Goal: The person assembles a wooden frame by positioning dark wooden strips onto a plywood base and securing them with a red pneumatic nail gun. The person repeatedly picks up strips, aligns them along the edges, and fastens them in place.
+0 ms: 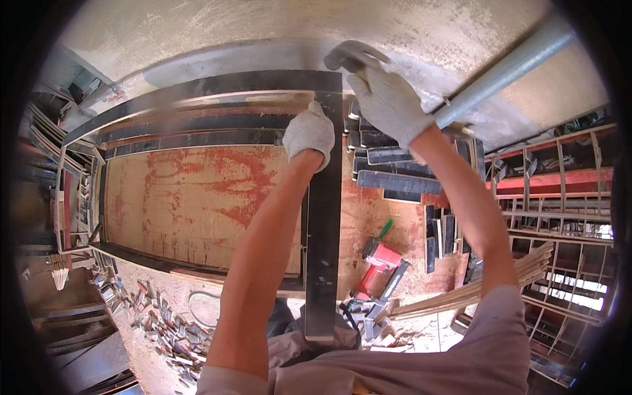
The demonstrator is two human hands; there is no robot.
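My right hand [388,99], in a pale knit glove, is raised at the far side and closed round a hammer [349,56]. Its dark head shows beyond the fingers; most of the handle is hidden by the glove. Below and left of it, my left hand [309,135], gloved alike, is closed at the left edge of a dark upright board [324,224], near its far end. That end meets a long dark rail [250,80] at a corner. The near end of the board reaches toward my lap. Whether the left fingers also pinch something small cannot be seen.
A red nail gun [378,266] lies on the stained plywood bench [191,191], right of the board. Several dark wood strips [395,179] are piled beyond it. A pipe [533,59] runs along the wall at right. Offcuts [171,336] litter the floor at left.
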